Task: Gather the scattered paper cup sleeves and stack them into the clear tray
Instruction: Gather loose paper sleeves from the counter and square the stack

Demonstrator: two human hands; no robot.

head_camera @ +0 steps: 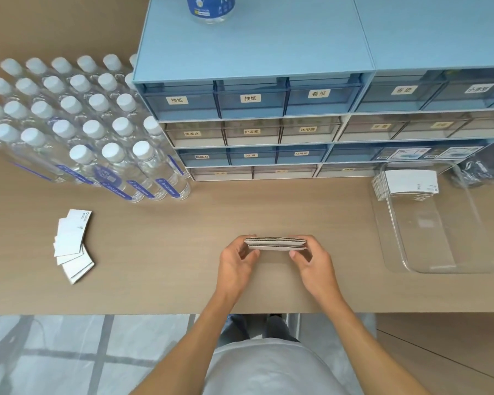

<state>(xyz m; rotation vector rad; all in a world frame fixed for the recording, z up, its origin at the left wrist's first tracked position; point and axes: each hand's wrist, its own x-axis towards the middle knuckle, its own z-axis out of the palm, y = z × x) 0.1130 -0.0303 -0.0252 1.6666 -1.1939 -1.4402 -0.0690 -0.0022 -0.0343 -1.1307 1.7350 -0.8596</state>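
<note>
A small bundle of flat white cup sleeves [277, 244] stands on edge just above the table's middle, pinched from both ends. My left hand [237, 262] grips its left end and my right hand [311, 259] its right end. At the right lies the clear tray [439, 260], with a leaning stack of sleeves [408, 183] at its far end. More sleeves [72, 243] lie fanned loose on the table at the left.
Several capped water bottles [77, 129] crowd the far left. Blue drawer units [254, 121] with labelled drawers line the back, a bottle [210, 8] on top. A dark bag [479, 169] sits behind the tray. The table's front edge runs below my wrists.
</note>
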